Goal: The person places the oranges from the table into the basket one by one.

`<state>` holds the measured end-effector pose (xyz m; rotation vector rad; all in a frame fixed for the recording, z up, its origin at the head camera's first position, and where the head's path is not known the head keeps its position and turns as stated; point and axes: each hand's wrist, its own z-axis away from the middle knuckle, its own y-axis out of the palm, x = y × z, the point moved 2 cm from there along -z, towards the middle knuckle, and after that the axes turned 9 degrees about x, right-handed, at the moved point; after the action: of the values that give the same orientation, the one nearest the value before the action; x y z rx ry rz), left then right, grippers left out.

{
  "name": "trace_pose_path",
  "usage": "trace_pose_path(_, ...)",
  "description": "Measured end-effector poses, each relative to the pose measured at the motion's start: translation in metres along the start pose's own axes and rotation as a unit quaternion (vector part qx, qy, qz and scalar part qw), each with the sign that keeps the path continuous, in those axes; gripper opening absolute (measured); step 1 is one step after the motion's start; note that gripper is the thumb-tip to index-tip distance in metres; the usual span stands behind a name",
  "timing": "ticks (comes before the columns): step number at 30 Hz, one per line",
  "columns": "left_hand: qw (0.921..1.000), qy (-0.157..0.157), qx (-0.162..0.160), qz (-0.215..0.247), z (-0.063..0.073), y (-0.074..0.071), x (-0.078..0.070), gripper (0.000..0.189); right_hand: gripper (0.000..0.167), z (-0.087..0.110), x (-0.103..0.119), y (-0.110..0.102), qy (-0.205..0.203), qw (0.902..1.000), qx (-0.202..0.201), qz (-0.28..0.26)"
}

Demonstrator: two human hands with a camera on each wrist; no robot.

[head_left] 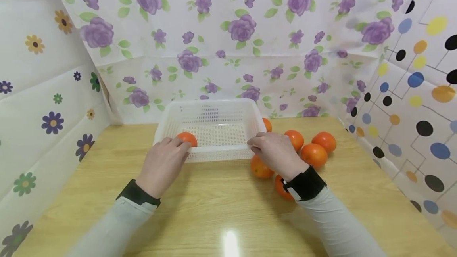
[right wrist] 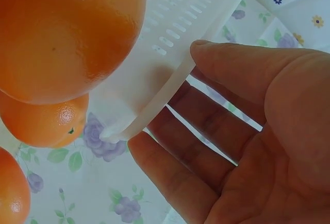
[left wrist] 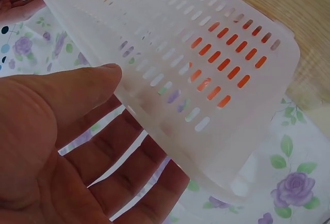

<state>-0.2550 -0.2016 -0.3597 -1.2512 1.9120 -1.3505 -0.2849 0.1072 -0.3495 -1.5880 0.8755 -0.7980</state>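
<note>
A white plastic basket (head_left: pixel 217 150) with slotted walls is held by its near rim. My left hand (head_left: pixel 162 166) pinches that rim near the left corner, thumb against the outer wall and fingers under the lip. At the right corner my right hand (head_left: pixel 280 154) grips the same rim in a like way. One orange (head_left: pixel 187 138) lies inside the basket at the near left, partly behind my left fingers; its colour shows through the slots in the left wrist view. Below my right hand sits another orange (head_left: pixel 262 167), close to the basket's corner.
Several more oranges (head_left: pixel 314 156) are gathered on the wooden table (head_left: pixel 214 205) at the right, one partly under my right wrist and one behind the basket's right side. A flowered cloth (head_left: pixel 221 74) hangs behind the table, with patterned cloths at both sides.
</note>
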Motion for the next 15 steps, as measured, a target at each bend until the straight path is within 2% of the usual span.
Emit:
trace_pose_path(7,1.0000,0.004,0.007,0.001,0.0027,-0.0034,0.0012,0.029,0.016,0.0019,0.0028,0.0003,-0.003,1.0000,-0.002,0.001)
trace_pose_path(15,0.9998,-0.006,0.016,0.012,0.0004,0.0003,0.0030,0.031,0.023,0.0020,0.0017,-0.0054,0.003,0.9994,0.030,-0.015)
